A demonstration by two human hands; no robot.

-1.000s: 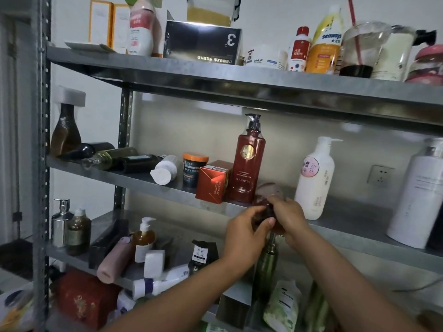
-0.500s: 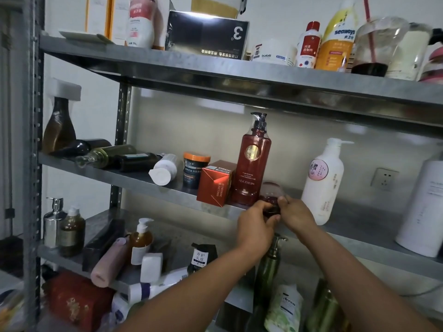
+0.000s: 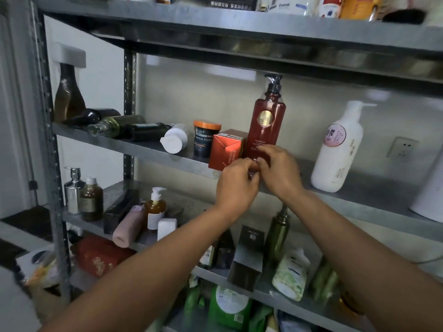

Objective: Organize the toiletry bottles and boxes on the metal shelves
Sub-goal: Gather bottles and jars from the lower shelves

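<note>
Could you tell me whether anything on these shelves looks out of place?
Yes. At the left of the middle shelf, a black bottle, a green glass bottle, a dark bottle and a white bottle lie on their sides, whereas the red pump bottle stands upright. A pink tube below lies tilted too.

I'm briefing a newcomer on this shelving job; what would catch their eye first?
Two hands, left hand and right hand, meet at the front edge of the middle shelf, pinching a small object, mostly hidden. Behind them stands a red pump bottle beside an orange box, while dark bottles lie on their sides at that shelf's left end.
</note>
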